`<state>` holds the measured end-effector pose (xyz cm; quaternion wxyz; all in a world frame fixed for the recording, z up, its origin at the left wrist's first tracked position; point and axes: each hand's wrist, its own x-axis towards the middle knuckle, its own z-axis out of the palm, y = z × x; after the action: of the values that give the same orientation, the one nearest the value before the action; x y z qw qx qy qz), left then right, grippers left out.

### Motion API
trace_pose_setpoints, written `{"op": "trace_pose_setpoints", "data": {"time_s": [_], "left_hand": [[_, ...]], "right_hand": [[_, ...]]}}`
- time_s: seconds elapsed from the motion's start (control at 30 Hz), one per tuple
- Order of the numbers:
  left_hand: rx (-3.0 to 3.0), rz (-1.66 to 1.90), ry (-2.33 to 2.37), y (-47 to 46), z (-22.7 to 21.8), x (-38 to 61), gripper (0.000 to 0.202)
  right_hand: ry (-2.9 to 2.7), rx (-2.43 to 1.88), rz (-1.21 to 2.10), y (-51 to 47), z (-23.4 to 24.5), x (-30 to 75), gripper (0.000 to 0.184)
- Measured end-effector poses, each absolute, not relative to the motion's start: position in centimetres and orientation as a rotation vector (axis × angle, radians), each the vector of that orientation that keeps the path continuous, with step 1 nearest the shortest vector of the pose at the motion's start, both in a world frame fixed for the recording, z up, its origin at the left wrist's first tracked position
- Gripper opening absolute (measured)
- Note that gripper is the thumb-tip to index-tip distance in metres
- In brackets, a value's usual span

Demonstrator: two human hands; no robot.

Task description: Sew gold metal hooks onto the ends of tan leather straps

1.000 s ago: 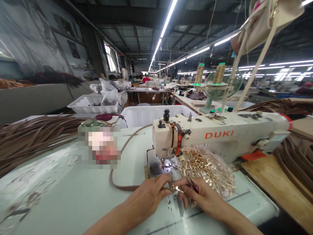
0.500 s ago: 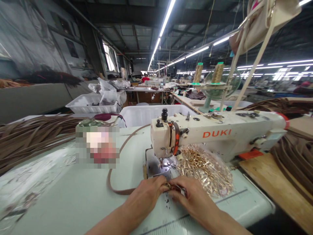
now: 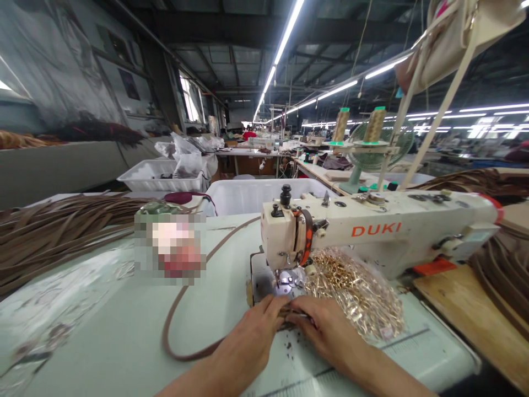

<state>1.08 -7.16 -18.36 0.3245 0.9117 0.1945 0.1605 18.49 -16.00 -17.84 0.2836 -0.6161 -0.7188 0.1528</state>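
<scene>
Head view: pale-green table spanning near side, strip lights glowing far; right, clear bag holding gold hardware; left hand clamping strap; right hand curling, grip unclear.

Lettering: "DUKI", orange capitals, on the long arm of the cream-coloured metal sewing machine. Scale: dark ruler marks toward the right edge of the pale green table, numerals unreadable. Label: small white tag on the clear plastic bag of gold-coloured fittings, illegible.
</scene>
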Motion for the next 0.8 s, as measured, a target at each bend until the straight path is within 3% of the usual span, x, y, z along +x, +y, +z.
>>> {"op": "trace_pose_setpoints", "data": {"time_s": [0.07,0.2,0.5,0.8], "left_hand": [[2.381,0.411,0.495,-6.9,-17.8,1.2,0.021],[2.269,0.384,0.565,-6.6,-17.0,1.6,0.016],[2.39,0.424,0.491,-6.5,-17.2,1.3,0.019],[2.267,0.252,0.598,-6.2,-15.9,2.0,0.015]], "right_hand": [[-1.883,-1.61,0.499,-16.0,-17.2,18.6,0.023],[-1.813,-1.606,0.634,-15.9,-16.7,19.0,0.029],[-1.935,-1.642,0.516,-15.9,-17.2,18.6,0.026],[-1.717,-1.628,0.776,-16.1,-17.6,18.9,0.026]]}}
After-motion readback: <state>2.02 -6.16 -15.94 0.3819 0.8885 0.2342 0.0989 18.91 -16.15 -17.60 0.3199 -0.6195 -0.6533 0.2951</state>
